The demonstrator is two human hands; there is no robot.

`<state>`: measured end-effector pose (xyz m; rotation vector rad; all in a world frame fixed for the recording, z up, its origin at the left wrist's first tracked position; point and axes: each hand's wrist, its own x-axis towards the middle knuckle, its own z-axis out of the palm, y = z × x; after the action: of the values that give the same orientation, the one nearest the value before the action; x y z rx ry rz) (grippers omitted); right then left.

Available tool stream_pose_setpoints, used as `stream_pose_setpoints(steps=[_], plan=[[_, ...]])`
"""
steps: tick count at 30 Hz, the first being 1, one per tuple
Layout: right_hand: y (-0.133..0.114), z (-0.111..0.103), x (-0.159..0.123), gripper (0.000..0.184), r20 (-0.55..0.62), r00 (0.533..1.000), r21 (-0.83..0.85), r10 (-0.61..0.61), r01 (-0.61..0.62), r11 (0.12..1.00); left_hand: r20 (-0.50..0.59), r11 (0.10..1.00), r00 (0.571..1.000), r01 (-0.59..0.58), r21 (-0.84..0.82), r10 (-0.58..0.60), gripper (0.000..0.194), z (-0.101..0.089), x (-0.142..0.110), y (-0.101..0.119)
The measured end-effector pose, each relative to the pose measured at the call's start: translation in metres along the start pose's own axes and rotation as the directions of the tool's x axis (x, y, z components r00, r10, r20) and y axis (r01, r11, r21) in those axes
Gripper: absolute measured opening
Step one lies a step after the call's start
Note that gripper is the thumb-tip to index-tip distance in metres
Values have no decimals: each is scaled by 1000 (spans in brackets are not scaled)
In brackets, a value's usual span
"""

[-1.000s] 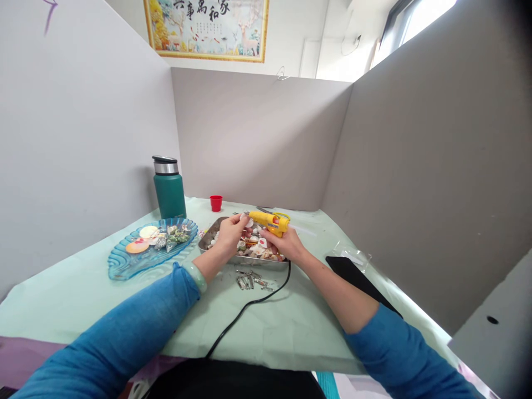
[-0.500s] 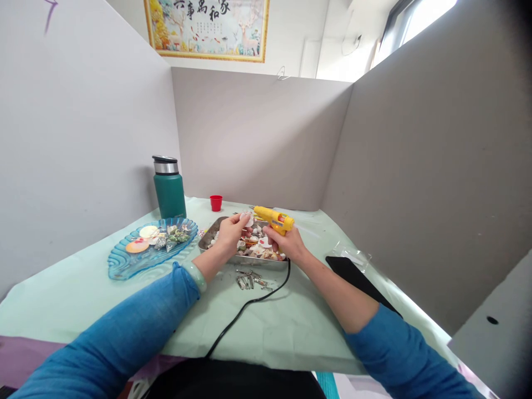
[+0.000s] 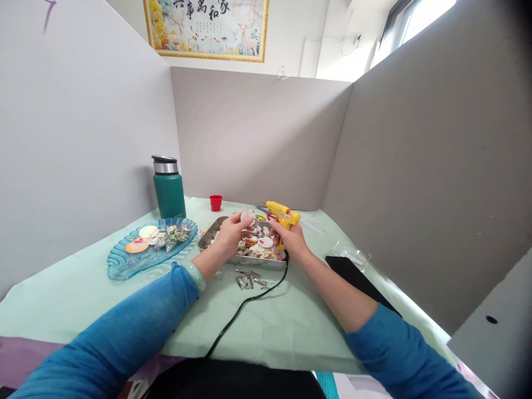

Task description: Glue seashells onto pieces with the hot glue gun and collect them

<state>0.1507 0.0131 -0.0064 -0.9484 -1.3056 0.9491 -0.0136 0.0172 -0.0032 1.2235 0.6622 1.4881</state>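
Observation:
My right hand is wrapped round the handle of a yellow hot glue gun, its nozzle pointing left and slightly up. A black cord runs from the gun's base down to the table's front edge. Between the fingertips of my left hand is a pale, roundish shell, held a little left of the nozzle and apart from it. Both hands are over a metal tray heaped with shells. Fingers partly hide the tray's contents.
Left of the tray lies a blue shell-shaped dish holding shells, with a green bottle behind it. A red cup stands at the back. Small metal clips lie in front. At right are a black flat object and clear plastic.
The glue gun has moved to the right, away from the shell, and tilted so its handle shows more. My left hand has turned the shell slightly and stays in about the same place.

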Motion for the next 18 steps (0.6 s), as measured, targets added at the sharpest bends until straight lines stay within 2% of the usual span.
stream_pose_setpoints(steps=[11, 18], plan=[[-2, 0, -2, 30, 7, 1000, -64, -16, 17, 998, -25, 999, 1000, 5, 42, -4, 37, 1, 1, 0], [-2, 1, -2, 30, 6, 1000, -66, -20, 20, 998, 6, 999, 1000, -13, 43, 13, 33, 1, 1, 0]])
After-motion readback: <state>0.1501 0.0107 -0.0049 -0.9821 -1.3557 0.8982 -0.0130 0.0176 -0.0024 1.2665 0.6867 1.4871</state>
